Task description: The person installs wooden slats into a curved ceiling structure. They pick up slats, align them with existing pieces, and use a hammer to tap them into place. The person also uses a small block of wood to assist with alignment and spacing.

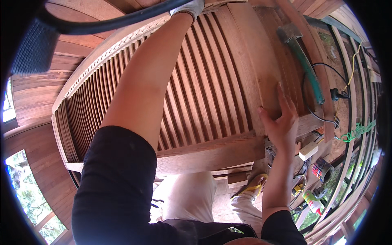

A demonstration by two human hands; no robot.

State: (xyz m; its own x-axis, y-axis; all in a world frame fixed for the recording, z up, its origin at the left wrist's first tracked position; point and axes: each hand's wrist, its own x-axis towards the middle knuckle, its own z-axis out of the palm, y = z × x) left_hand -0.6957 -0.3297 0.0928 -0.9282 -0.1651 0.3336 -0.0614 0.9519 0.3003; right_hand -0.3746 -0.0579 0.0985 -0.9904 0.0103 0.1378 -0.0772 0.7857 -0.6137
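Observation:
A large louvred wooden panel (pixel 206 87) with many parallel slats lies in front of me. My left arm stretches across it to the far edge. My left hand (pixel 190 7), in a pale knitted glove, is at the panel's far rim; its fingers are cut off by the picture's top and a dark strap-like band. Bare, with thumb and fingers spread, my right hand (pixel 281 122) rests on the panel's wide right-hand frame board (pixel 249 53). Beyond it, on the wood to the right, lies a hammer (pixel 304 65) with a green handle.
Black cord (pixel 304 87) and a plug (pixel 339 94) lie beside the hammer. Right of my forearm are a white power strip (pixel 308 151), a dark can (pixel 322 170), a glue-like bottle (pixel 312 203) and a green coiled hose (pixel 359 131). A foot in a yellow-strapped sandal (pixel 255 185) stands below.

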